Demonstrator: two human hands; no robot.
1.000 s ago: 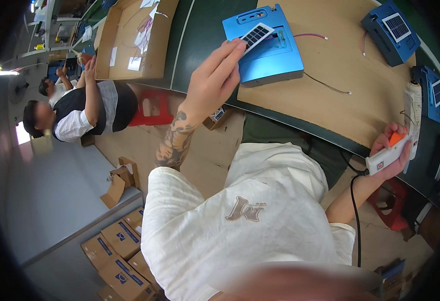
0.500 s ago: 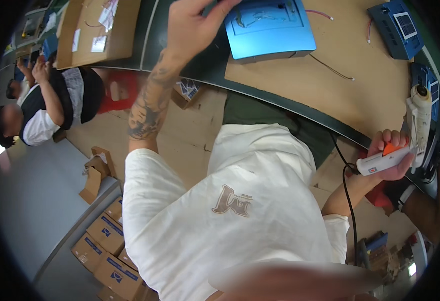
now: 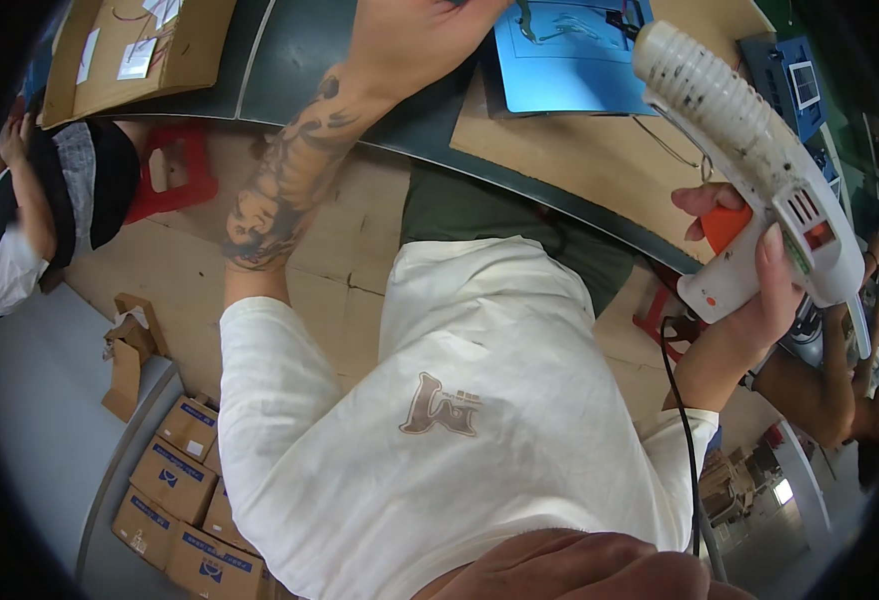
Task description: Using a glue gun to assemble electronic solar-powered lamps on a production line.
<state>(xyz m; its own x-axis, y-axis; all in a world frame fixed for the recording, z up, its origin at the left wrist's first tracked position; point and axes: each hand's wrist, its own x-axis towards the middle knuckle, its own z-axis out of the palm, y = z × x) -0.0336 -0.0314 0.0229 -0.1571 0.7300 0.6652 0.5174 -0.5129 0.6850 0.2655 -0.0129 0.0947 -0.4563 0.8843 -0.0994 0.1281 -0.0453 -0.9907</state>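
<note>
My right hand [image 3: 764, 300] is wrapped around a white hot glue gun [image 3: 729, 130], its fingers by the orange trigger. The gun's ribbed, stained nozzle end points over a blue housing panel [image 3: 559, 85] at the top. A black cord [image 3: 681, 420] hangs below the gun. My left hand [image 3: 409, 45] is at the top edge beside the panel, thumb stretched toward it. Its fingertips are cut off by the edge, seemingly pinched on something I cannot make out. Thin wires and a dark green strip [image 3: 526, 20] lie on the panel.
A cardboard sheet [image 3: 499, 130] lies under the panel on the dark green table [image 3: 409, 130]. An open carton [image 3: 179, 60] stands at left. Blue units with small solar panels [image 3: 804, 85] stand at right. Red stools [image 3: 174, 170], stacked cartons [image 3: 174, 475] and other people [image 3: 59, 200] are around.
The glue gun has been raised and brought left toward the blue panel, its nozzle end now beside the panel. My left hand stays by the panel. The whole view has shifted somewhat.
</note>
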